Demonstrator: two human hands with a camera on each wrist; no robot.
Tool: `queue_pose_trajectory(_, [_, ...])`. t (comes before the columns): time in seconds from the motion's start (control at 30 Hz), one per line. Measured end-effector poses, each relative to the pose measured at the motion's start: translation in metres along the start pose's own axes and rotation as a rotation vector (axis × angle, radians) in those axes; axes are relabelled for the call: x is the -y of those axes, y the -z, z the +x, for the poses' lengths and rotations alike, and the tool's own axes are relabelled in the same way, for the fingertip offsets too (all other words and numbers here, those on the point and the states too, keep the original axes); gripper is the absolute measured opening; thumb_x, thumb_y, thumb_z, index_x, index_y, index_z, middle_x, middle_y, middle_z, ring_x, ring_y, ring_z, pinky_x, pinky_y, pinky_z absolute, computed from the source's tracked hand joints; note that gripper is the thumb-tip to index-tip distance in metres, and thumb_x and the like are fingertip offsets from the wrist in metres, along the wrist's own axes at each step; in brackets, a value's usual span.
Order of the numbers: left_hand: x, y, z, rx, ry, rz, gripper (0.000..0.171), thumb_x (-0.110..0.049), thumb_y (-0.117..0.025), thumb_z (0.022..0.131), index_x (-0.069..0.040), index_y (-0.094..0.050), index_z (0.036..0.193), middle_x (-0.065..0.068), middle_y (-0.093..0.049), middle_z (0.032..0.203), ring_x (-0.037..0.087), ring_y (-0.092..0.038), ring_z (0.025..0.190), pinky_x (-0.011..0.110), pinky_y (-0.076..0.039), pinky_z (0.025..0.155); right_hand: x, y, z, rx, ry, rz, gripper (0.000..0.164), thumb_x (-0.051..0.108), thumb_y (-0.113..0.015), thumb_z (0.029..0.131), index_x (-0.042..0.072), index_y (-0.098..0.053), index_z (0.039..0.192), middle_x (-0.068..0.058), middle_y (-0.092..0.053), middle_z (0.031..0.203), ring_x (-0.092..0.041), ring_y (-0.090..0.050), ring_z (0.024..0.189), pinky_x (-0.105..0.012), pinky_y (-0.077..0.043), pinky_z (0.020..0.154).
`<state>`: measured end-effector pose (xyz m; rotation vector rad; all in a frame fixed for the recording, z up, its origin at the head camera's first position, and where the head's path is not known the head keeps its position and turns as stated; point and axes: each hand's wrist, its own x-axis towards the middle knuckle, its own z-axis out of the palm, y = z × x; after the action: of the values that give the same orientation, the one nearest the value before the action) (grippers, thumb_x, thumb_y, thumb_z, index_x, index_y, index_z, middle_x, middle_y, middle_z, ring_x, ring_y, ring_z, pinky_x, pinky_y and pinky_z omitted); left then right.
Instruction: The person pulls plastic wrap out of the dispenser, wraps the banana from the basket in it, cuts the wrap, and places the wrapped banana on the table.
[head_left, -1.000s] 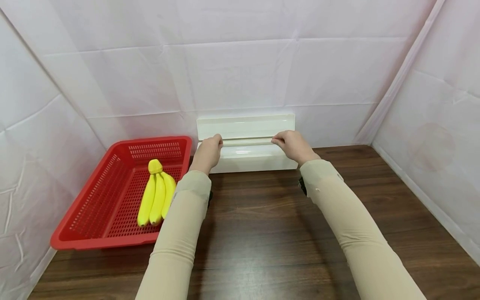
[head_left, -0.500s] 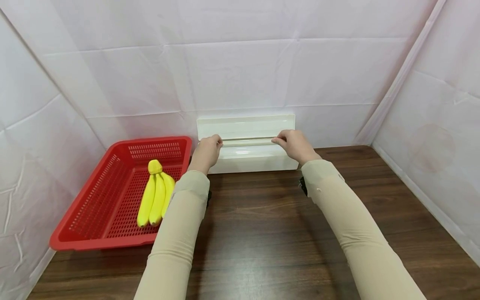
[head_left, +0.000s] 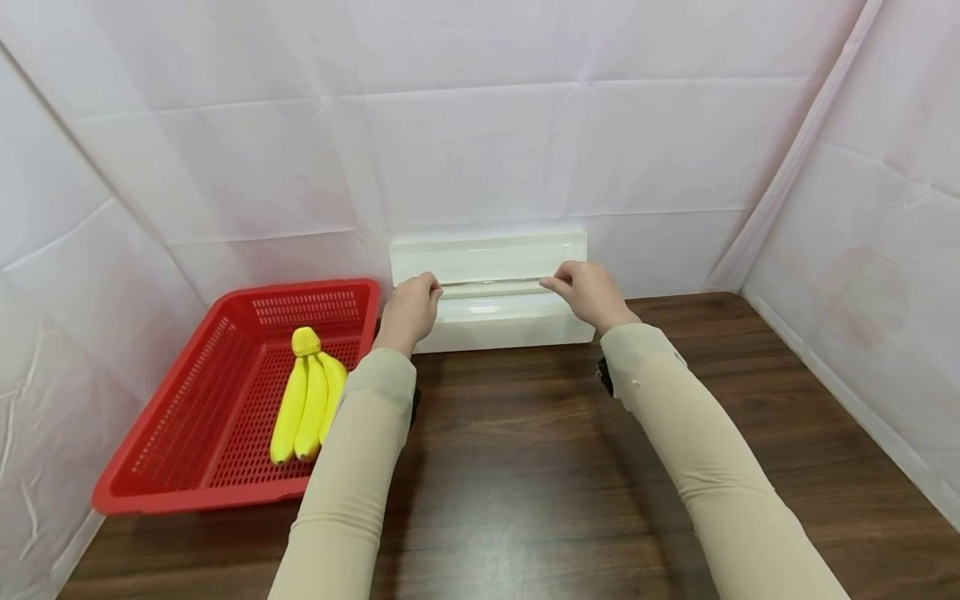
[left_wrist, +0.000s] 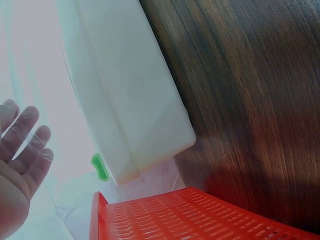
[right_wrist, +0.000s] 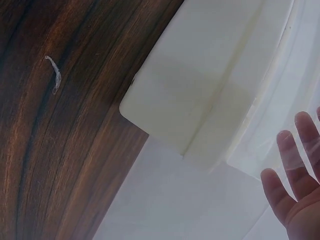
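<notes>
A long white cling film dispenser (head_left: 510, 325) stands against the back wall with its lid (head_left: 491, 257) raised. Its white side fills much of both wrist views, and a green piece (left_wrist: 100, 167) shows at its left end. Over the dispenser's left part, my left hand (head_left: 411, 308) pinches with thumb and forefinger. My right hand (head_left: 590, 292) pinches in the same way over the right part. Faint clear film (right_wrist: 311, 150) glints across the fingers in the right wrist view, with similar shine on the left fingertips (left_wrist: 42, 134). The film between the hands is hard to make out.
To the left sits a red plastic basket (head_left: 168, 408) with a bunch of yellow bananas (head_left: 309, 400) in it. Dark wooden table (head_left: 510, 467) spreads in front of the dispenser. White cloth walls (head_left: 480, 150) enclose the back and sides. A small clear scrap (right_wrist: 55, 75) lies on the wood.
The head view has shifted slightly, so the basket and dispenser appear a little lower and farther left. Both hands keep their pinch at nearly the same place over the dispenser.
</notes>
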<state>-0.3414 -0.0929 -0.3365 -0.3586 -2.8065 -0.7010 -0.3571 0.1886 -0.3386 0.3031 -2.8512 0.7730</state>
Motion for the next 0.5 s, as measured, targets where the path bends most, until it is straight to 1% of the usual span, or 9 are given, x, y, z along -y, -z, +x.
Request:
queue_pose_trajectory(0.2, [0.0013, 0.0006, -0.0031, -0.005, 0.018, 0.044, 0.02, -0.022, -0.047, 0.099, -0.008, -0.057, 0.108, 0.013, -0.064, 0.1, 0.027, -0.061, 0.089, 0.043, -0.051, 0.076, 0.0007, -0.0023, -0.0014, -0.001, 0.011, -0.002, 0.038, 0.046, -0.05, 0.094, 0.011, -0.063, 0.103, -0.009, -0.065, 0.097, -0.024, -0.053, 0.075, -0.036, -0.042, 0.067])
queue_pose_trajectory(0.5, [0.0021, 0.0036, -0.0023, 0.0, 0.022, 0.043, 0.021, -0.023, -0.046, 0.099, -0.008, -0.057, 0.109, 0.013, -0.063, 0.099, 0.027, -0.06, 0.088, 0.043, -0.051, 0.075, -0.0006, -0.0017, 0.0009, 0.006, 0.004, 0.03, 0.041, 0.049, -0.049, 0.094, 0.012, -0.062, 0.105, -0.009, -0.064, 0.098, -0.024, -0.053, 0.079, -0.037, -0.042, 0.069])
